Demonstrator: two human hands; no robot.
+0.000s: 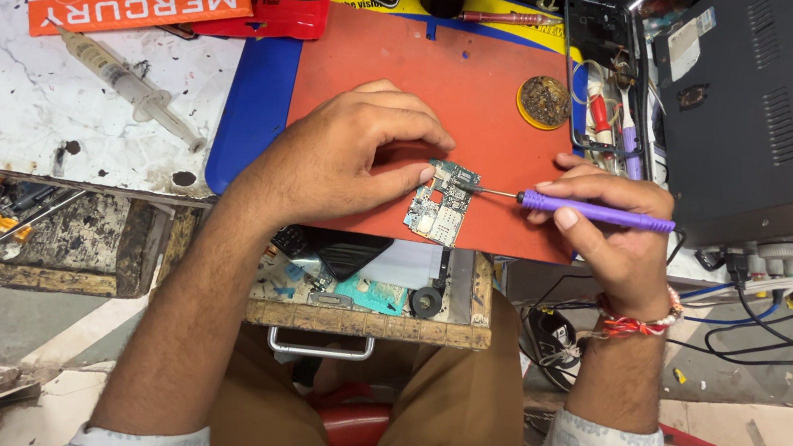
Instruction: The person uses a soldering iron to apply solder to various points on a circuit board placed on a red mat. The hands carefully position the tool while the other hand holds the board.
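Small circuit board lies flat on the red mat, near the mat's front edge, roughly centred. Left hand rests on the mat just left of the board; fingers curled together, with the fingertips pressing on the board's left edge to pin it. Right hand sits at the mat's right edge, fingers clamped round a purple-handled screwdriver, held nearly level, with its thin metal tip touching the upper right corner of the board. Round tin of brown paste sits on the mat behind the board, to the right. Syringe lies on the white surface well to the left of the mat. Open wooden drawer of small parts sits just in front of the mat. Judgement on technique: the board is light and will pivot, so the left fingertips should bear straight down close to the tip; seat the tip squarely before turning, with light pressure along the shaft, so it cannot skid across the components.
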